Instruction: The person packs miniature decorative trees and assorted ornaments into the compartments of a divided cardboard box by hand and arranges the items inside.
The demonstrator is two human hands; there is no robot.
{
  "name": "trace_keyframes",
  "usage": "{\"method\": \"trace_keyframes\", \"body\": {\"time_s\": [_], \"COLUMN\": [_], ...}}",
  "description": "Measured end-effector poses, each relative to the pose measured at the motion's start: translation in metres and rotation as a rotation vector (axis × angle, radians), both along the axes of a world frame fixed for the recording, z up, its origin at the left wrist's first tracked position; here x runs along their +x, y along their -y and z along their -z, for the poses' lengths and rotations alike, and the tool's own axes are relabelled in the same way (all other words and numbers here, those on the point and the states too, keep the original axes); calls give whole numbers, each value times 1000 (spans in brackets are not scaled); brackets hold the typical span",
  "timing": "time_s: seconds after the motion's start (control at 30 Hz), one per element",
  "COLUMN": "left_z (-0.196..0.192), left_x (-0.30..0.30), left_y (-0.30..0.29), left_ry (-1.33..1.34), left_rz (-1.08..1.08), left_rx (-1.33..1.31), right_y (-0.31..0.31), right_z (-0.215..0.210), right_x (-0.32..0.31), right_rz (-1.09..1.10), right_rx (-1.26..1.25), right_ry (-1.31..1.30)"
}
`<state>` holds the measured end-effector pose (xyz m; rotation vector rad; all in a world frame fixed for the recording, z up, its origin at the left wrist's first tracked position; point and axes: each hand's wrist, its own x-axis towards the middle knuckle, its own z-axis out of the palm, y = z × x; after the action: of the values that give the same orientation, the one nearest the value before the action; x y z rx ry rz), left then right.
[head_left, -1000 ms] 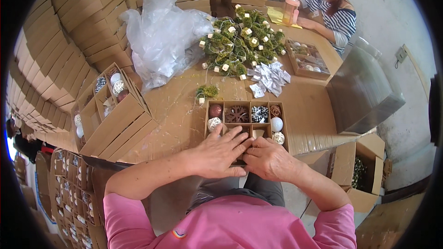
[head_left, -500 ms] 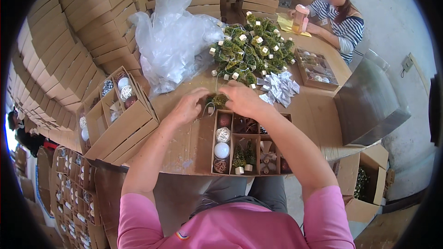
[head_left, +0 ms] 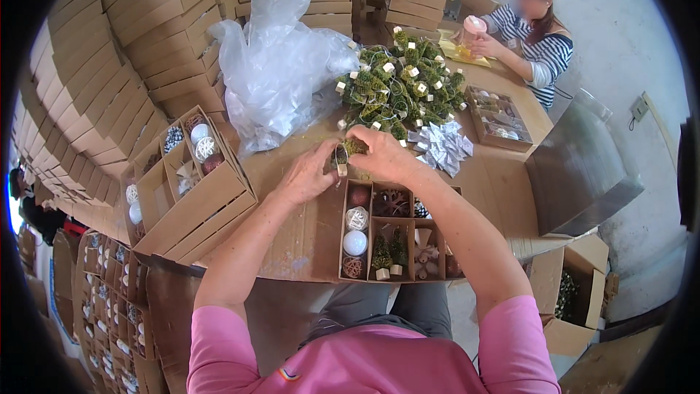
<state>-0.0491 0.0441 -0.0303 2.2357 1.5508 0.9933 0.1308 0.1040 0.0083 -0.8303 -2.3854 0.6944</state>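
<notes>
Both hands meet at small green tree (head_left: 354, 147) above far edge of divided box (head_left: 394, 232), mid table. Left hand (head_left: 310, 175) fingers pinch its trunk; right hand (head_left: 386, 155) closes over top. Judgement: keep tree upright, lower trunk-first into free compartment, avoid crushing ornaments already seated.

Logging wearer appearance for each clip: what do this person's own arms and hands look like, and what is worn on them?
Both forearms come in bare from the lower edge. The short pink sleeves of a T-shirt end above the elbows. The left hand and right hand are bare: no gloves, and no watch or bracelet shows on either wrist. Rings cannot be made out at this size.
</notes>
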Motion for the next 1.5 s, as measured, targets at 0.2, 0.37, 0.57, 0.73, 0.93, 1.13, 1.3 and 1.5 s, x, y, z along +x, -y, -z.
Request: {"method": "trace_keyframes", "body": {"time_s": [0.2, 0.37, 0.57, 0.73, 0.93, 1.13, 1.3, 1.5], "left_z": [-19, -25, -48, -58, -64, -71, -65, -58], "left_x": [-12, -37, -29, -25, -20, 4, 15, 35], "left_y": [7, 9, 15, 9, 10, 20, 21, 20], "left_ry": [294, 670, 1410, 1354, 1302, 1281, 1303, 1291], "left_rz": [63, 21, 407, 280, 339, 438, 399, 214], "left_rx": [108, -139, -463, -464, -506, -580, -541, -418], "right_y": [5, 17, 30, 36, 30, 35, 31, 29], "right_z": [-22, -46, -59, -72, -77, -88, -84, -66], "right_x": [14, 38, 49, 41, 34, 14, 6, -5], "right_rz": [-7, 11, -123, 23, -102, -38, 11, -6], "right_rx": [183, 238, 145, 79, 47, -110, -133, -116], "right_ry": [-111, 18, 224, 211, 101, 104, 74, -16]}}
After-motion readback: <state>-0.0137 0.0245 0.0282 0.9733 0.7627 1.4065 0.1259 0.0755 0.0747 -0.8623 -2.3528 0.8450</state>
